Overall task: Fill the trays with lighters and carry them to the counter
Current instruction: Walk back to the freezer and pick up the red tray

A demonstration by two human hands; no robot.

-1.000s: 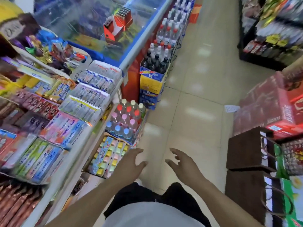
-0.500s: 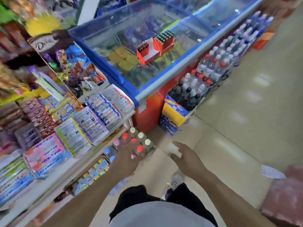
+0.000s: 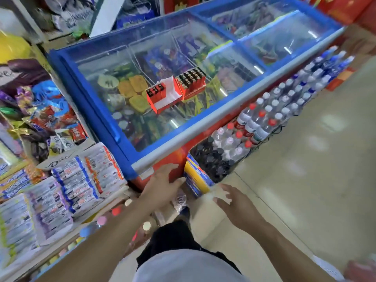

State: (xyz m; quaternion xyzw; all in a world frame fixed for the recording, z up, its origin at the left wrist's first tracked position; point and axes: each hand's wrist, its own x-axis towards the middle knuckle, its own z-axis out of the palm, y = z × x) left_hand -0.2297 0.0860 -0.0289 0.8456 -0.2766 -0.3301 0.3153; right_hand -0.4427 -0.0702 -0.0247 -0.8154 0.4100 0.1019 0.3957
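Two red lighter trays stand side by side on the glass lid of a blue chest freezer (image 3: 203, 127). The left tray (image 3: 162, 100) holds only a few red lighters at its back end; its white floor is mostly bare. The right tray (image 3: 191, 83) is packed with several rows of lighters. My left hand (image 3: 162, 185) is stretched out low by the freezer's near corner, fingers apart, holding nothing. My right hand (image 3: 234, 202) hovers over the floor to its right, fingers spread and empty. Both hands are well short of the trays.
A snack shelf (image 3: 67, 190) with packets runs along my left. Packs of water and soda bottles (image 3: 262, 119) line the freezer's front on the floor, with a yellow-blue carton (image 3: 195, 178) at the near end. Tiled aisle floor (image 3: 305, 180) opens to the right.
My view has swung left and moved closer to the freezer, so the trays appear larger and nearer the centre. Both hands stay out in front, empty.
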